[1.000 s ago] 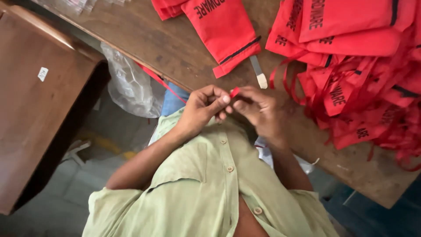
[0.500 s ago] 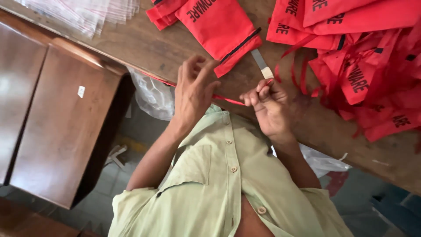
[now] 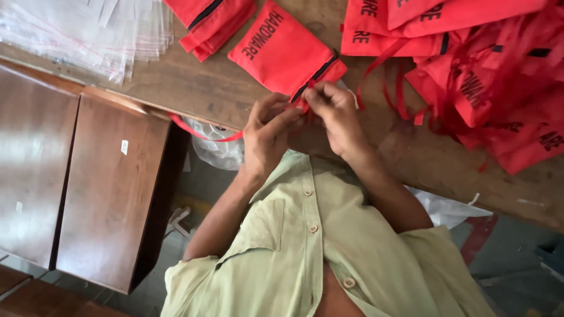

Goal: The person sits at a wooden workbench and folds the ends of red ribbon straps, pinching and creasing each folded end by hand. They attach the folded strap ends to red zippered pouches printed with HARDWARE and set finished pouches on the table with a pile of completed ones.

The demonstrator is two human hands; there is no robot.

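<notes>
Both hands meet at the near edge of the desk, in the middle of the frame. The left hand and right hand are each pinched nearly closed on a red drawstring where it enters the lower corner of a red pouch. The pouch lies flat just above the hands, its long axis slanting from upper left to lower right, and the right hand is closer to its black-trimmed mouth. The drawstring trails off left from the left hand, drooping over the desk edge. One pouch is in hand; two more lie folded at upper middle, and an uncounted heap fills the upper right. Clear bags sit at the upper left.
</notes>
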